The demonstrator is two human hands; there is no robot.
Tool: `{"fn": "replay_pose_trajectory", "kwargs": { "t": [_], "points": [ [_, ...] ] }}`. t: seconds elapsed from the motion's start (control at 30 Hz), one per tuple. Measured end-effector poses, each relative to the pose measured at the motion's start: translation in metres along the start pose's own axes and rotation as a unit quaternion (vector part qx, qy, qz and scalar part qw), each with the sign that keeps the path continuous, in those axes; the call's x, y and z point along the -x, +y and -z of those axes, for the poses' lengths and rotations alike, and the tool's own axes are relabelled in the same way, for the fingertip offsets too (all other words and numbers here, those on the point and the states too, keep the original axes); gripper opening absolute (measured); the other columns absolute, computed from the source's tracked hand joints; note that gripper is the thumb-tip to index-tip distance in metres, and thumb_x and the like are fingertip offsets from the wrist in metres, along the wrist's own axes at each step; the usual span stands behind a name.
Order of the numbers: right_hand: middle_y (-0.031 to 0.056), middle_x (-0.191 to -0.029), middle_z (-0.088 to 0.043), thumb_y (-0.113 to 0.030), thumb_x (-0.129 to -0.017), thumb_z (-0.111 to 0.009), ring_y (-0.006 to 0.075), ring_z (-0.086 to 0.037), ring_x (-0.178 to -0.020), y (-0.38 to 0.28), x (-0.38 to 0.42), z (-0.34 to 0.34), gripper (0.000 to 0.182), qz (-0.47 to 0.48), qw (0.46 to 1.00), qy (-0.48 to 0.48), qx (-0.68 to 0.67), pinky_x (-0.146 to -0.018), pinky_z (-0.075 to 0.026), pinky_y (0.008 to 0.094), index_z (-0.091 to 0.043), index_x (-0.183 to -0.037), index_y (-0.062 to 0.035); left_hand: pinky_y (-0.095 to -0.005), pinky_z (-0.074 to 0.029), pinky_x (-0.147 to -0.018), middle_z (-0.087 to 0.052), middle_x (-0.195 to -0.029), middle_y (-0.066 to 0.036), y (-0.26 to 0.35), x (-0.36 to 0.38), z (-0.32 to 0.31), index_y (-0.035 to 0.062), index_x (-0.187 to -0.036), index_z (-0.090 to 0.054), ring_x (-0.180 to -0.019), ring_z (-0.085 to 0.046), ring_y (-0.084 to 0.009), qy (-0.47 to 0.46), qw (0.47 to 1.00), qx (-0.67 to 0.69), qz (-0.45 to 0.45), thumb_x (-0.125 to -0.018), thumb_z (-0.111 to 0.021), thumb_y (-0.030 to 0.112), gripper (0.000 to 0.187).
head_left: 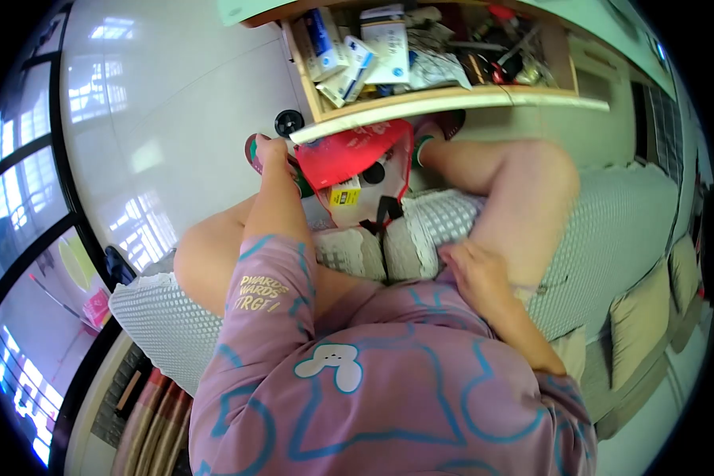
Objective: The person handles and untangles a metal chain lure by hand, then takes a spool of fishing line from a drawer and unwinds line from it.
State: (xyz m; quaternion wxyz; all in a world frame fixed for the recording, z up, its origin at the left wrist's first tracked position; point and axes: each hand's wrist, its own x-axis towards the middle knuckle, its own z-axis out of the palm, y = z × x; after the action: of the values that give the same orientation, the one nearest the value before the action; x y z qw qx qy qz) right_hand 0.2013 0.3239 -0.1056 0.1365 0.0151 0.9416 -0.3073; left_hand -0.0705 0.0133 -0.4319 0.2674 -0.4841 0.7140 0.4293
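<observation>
My left hand [273, 146] reaches down beside my slipper [254, 152], left of the open drawer. Its fingers are too small and overlapped to make out. Close by on the floor lies a round black disc-like thing [289, 123]. My right hand [480, 276] rests by my right thigh, fingers curled together; what they hold, if anything, is hidden. Between my legs stands a red-trimmed clear bag [349, 159] with black straps. Inside it show a yellow-and-white box [345, 192] and a dark round thing [372, 173].
The pulled-out drawer [452, 103] holds medicine boxes [386, 47] and jumbled small items. I sit on a sofa with a knitted cover [611, 214]; cushions [641, 313] lie to the right. A black-framed glass door [59, 151] stands left, beside shiny floor tiles [174, 79].
</observation>
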Motion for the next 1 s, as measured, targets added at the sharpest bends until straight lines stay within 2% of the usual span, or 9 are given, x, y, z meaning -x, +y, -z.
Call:
{"fn": "replay_pose_trajectory", "kwargs": {
  "t": [0.07,0.23,0.4,0.5,0.63,0.7,0.83,0.93,1.0],
  "points": [
    [0.0097,-0.079,-0.061,-0.007,-0.081,-0.065,0.0301,-0.062,-0.068,-0.004,-0.006,0.003,0.01,-0.026,0.999,-0.036,0.0,-0.059,-0.05,0.0398,-0.065,-0.091,-0.0081,-0.0417,-0.04,-0.107,-0.039,-0.147,-0.02,0.001,-0.008,-0.004,0.0092,-0.147,-0.032,-0.13,-0.045,-0.037,0.04,0.942,-0.267,-0.2,-0.08,-0.07,0.023,0.078],
    [0.0092,-0.076,-0.062,-0.008,-0.081,-0.069,0.029,-0.062,-0.063,-0.006,-0.024,0.004,0.005,-0.083,0.994,-0.069,0.036,-0.057,-0.051,0.0387,-0.067,-0.085,-0.0082,-0.0446,-0.042,-0.104,-0.041,-0.142,-0.026,0.003,-0.062,-0.035,0.0086,-0.143,-0.04,-0.126,-0.048,-0.0398,0.099,0.955,-0.186,-0.208,-0.077,-0.075,0.041,0.082],
    [0.0103,-0.077,-0.064,-0.004,-0.08,-0.071,0.0287,-0.063,-0.063,-0.007,-0.032,0.004,0.009,-0.13,0.986,-0.091,0.052,-0.058,-0.051,0.0377,-0.067,-0.087,-0.0076,-0.0453,-0.048,-0.093,-0.057,-0.122,-0.025,0.021,-0.065,-0.055,0.0039,-0.128,-0.054,-0.112,-0.057,-0.0395,0.122,0.924,-0.302,-0.198,-0.075,-0.078,0.036,0.066],
    [0.0099,-0.078,-0.062,-0.008,-0.081,-0.07,0.0294,-0.062,-0.063,-0.012,-0.037,0.008,0.007,-0.129,0.985,-0.092,0.062,-0.058,-0.051,0.0392,-0.067,-0.088,-0.0084,-0.0462,-0.051,-0.083,-0.068,-0.095,-0.023,0.015,-0.105,-0.053,0.0006,-0.098,-0.066,-0.094,-0.066,-0.0391,0.056,0.927,-0.312,-0.201,-0.076,-0.077,0.027,0.036],
    [0.0105,-0.078,-0.062,-0.007,-0.081,-0.069,0.0308,-0.062,-0.065,-0.019,-0.029,0.01,0.009,-0.129,0.988,-0.073,0.034,-0.06,-0.051,0.04,-0.067,-0.091,-0.0082,-0.0462,-0.052,-0.082,-0.069,-0.095,-0.025,0.034,-0.111,-0.024,-0.0014,-0.089,-0.07,-0.093,-0.067,-0.0405,0.127,0.911,-0.311,-0.239,-0.074,-0.077,0.027,0.033],
    [0.0108,-0.078,-0.062,-0.006,-0.081,-0.068,0.0314,-0.063,-0.068,-0.023,-0.019,0.013,0.011,-0.116,0.993,-0.038,0.008,-0.061,-0.052,0.0403,-0.067,-0.092,-0.0082,-0.0467,-0.053,-0.08,-0.069,-0.095,-0.024,0.061,-0.106,0.003,-0.0028,-0.085,-0.07,-0.096,-0.066,-0.0403,0.166,0.926,-0.282,-0.19,-0.075,-0.075,0.025,0.03],
    [0.0112,-0.08,-0.063,-0.004,-0.081,-0.065,0.0327,-0.064,-0.073,-0.029,0.017,0.025,0.016,-0.099,0.994,0.031,0.023,-0.064,-0.052,0.041,-0.067,-0.096,-0.009,-0.0425,-0.054,-0.072,-0.071,-0.09,-0.02,0.131,-0.073,0.081,-0.0027,-0.081,-0.069,-0.082,-0.069,-0.0354,0.221,0.913,-0.235,-0.249,-0.075,-0.073,0.026,0.029],
    [0.0111,-0.084,-0.065,-0.004,-0.084,-0.065,0.0294,-0.065,-0.072,-0.035,0.042,0.042,0.014,-0.132,0.987,0.056,0.077,-0.065,-0.052,0.0367,-0.069,-0.096,-0.0077,-0.0297,-0.052,-0.057,-0.067,-0.075,-0.014,0.196,0.007,0.148,-0.0018,-0.078,-0.067,-0.053,-0.06,-0.0191,0.161,0.939,-0.15,-0.265,-0.075,-0.077,0.022,0.026],
    [0.0103,-0.085,-0.064,-0.006,-0.085,-0.063,0.0293,-0.064,-0.072,-0.022,0.067,0.043,0.016,-0.089,0.991,0.077,0.058,-0.064,-0.052,0.0368,-0.069,-0.098,-0.0093,-0.0258,-0.052,-0.056,-0.066,-0.074,-0.011,0.214,0.054,0.18,-0.0026,-0.085,-0.065,-0.058,-0.062,-0.0169,0.081,0.931,0.187,-0.304,-0.078,-0.078,0.013,0.022]
  ]
}}
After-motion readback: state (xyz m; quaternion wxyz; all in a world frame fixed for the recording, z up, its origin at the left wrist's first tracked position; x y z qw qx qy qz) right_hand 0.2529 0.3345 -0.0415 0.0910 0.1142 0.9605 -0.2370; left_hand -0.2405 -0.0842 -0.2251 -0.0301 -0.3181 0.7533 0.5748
